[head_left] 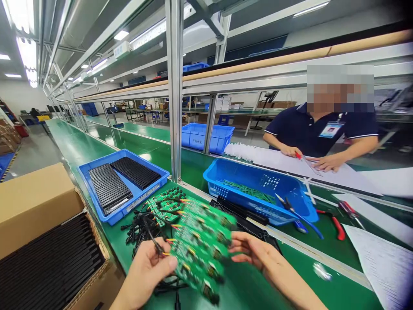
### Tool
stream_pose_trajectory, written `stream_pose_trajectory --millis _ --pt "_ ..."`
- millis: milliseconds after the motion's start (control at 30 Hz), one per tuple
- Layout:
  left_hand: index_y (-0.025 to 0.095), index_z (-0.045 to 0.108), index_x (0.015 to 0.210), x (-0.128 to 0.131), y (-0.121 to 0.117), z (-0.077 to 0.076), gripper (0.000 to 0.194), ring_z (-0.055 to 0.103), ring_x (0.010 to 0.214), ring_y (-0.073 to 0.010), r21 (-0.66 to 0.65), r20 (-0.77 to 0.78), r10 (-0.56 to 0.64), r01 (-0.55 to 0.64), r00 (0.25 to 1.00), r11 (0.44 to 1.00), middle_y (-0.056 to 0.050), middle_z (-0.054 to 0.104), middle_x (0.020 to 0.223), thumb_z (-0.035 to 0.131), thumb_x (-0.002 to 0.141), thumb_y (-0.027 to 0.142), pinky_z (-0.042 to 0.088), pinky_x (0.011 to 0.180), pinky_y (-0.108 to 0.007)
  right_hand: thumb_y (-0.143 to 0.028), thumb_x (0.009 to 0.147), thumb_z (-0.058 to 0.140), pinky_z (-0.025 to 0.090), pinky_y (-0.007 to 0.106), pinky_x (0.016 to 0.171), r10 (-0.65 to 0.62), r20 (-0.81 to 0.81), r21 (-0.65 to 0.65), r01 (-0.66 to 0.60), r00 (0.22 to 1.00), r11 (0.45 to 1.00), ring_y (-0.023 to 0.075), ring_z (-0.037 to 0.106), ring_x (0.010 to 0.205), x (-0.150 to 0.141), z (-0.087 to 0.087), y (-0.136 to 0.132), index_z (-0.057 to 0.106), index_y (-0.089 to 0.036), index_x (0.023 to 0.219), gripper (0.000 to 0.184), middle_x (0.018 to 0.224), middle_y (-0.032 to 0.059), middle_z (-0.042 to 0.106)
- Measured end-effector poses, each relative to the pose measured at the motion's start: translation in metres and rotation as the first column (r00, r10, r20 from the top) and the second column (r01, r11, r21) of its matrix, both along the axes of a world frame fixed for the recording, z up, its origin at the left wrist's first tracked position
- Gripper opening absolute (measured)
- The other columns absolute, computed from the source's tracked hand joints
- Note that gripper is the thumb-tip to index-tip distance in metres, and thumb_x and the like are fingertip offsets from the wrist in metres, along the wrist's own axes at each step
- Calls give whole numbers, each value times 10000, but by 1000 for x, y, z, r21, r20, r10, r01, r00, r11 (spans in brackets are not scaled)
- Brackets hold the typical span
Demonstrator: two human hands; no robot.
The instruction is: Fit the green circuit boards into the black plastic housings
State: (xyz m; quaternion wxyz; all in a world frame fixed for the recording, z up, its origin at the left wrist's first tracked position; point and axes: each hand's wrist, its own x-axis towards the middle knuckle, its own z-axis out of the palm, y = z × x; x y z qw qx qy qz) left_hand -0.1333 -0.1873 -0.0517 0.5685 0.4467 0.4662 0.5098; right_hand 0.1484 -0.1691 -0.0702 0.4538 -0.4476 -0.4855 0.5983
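In the head view, our left hand (pixel 145 271) is clamped on the near-left edge of the green circuit boards (pixel 200 247), above the counter (pixel 254 288). They lie at two o'clock from it, strips running ten to four. Our right hand (pixel 264 256), fingers parted, is beside their three-o'clock edge; we cannot tell whether it touches. The left is nearer.

Bright, overhead strip lights, some blown out; glare patches on green desk (pixel 69 137). Held circuit boards (pixel 200 245) motion-blurred. Wide-angle stretch toward edges, dark right corners. Co-worker's face pixelated.
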Motion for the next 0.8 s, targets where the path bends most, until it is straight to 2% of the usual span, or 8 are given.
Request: stream_pose_trajectory --millis 100,200,300,400,500,633,733,800 --pt "154 645 704 15 1 5 277 517 653 -112 -3 -187 -269 274 945 962 19 602 712 836 578 310 426 623 -220 -769 788 475 525 383 755 40 -314 -151 -92 948 984 271 684 852 -2 0 -11 757 -203 958 655 916 111 744" --pt "146 597 606 38 10 -2 361 412 549 -76 -77 -153 -421 414 894 907 55 487 560 825 595 427 345 534 -201 -612 725 713 504 286 648 74 -326 -177 -138 942 974 195 665 671 -5 0 -25 773 -175 824 452 773 76 745" --pt "153 658 766 61 11 -15 434 516 602 -107 -153 132 -352 370 927 916 16 598 645 728 690 575 405 587 -220 -510 728 766 461 226 590 3 -277 -127 -39 961 991 147 625 613 -8 1 -35 777 -190 829 336 711 40 733" --pt "170 654 1078 77 3 -25 540 644 900 -228 -174 321 -313 381 894 908 -86 715 995 769 683 520 483 799 -329 -568 760 707 482 270 652 -104 -165 -14 103 981 995 191 641 692 -12 3 -40 786 -203 879 392 745 44 734" --pt "168 640 1133 84 -2 -29 606 624 1059 -298 -98 276 -308 345 911 933 -117 699 1145 853 614 395 462 932 -405 -593 736 711 501 335 739 -171 -110 18 174 979 984 232 653 755 -16 6 -41 791 -208 895 424 780 57 736" --pt "167 637 1101 86 0 -34 527 645 1037 -292 -52 158 -307 319 938 946 -108 719 1114 830 657 375 480 938 -418 -629 788 629 514 340 721 -195 -121 11 197 973 980 225 658 709 -21 4 -41 788 -196 908 476 760 68 738" --pt "167 645 1081 88 2 -43 483 652 1035 -287 -40 86 -287 291 954 956 -111 711 1142 801 686 395 493 932 -409 -637 817 584 510 307 654 -283 51 156 273 958 949 234 653 714 -25 -4 -39 781 -184 928 506 806 76 745" --pt "154 675 1043 89 3 -48 459 648 1041 -298 -23 -19 -222 221 975 975 -119 718 1119 795 682 411 491 943 -410 -664 792 585 514 316 659 -416 166 253 369 894 894 253 656 717 -26 -10 -36 785 -178 910 539 809 87 748"
